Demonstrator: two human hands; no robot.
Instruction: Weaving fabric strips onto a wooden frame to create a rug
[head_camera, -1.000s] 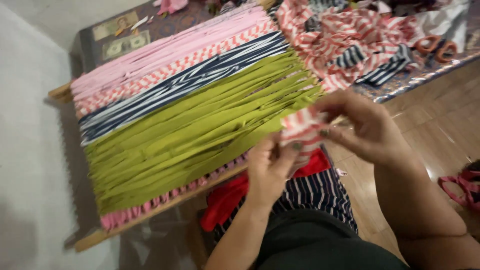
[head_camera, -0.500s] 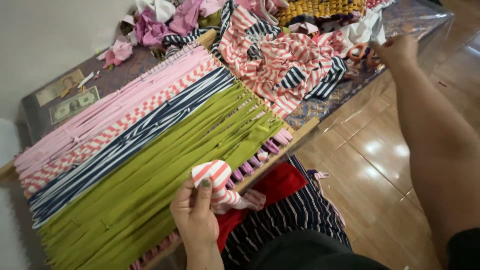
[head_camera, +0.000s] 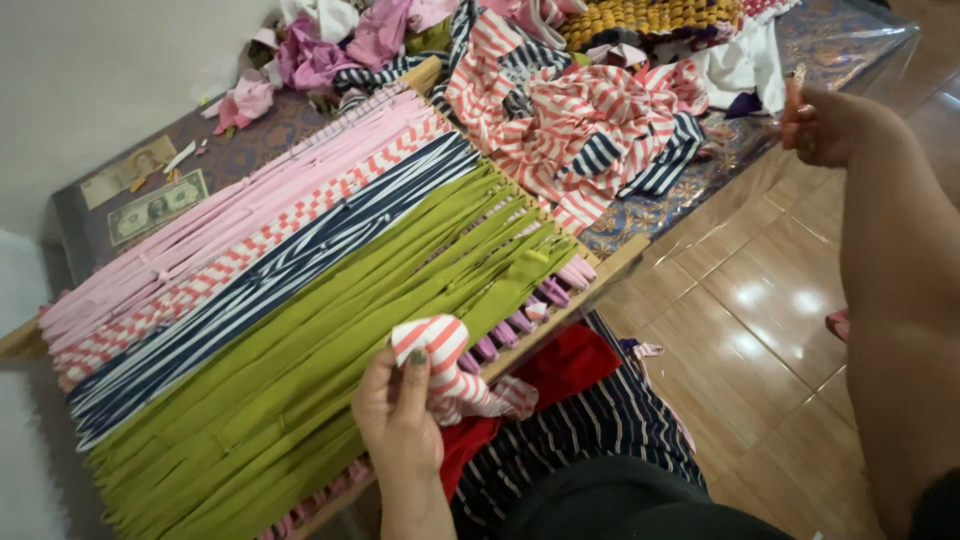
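Left hand (head_camera: 400, 420) grips a striped strip (head_camera: 445, 365) at the loom's (head_camera: 300, 290) near edge. Right hand (head_camera: 825, 125), closed on a small object I cannot identify, is at the table's (head_camera: 850, 40) right edge.

Soft matt cloth strips (head_camera: 300, 300) in pink, navy-striped and green span a pale, bare wooden frame (head_camera: 620, 255) across the centre. At lower centre, the left hand (head_camera: 400, 420) grips a red-and-white striped knit roll (head_camera: 440, 365). A limp heap of striped fabric scraps (head_camera: 590, 120) lies at upper centre on a glossy patterned table cover (head_camera: 850, 40). Matt paper banknotes (head_camera: 155, 205) lie at upper left. Glossy brown floor tiles (head_camera: 750, 340) reflect light at right.
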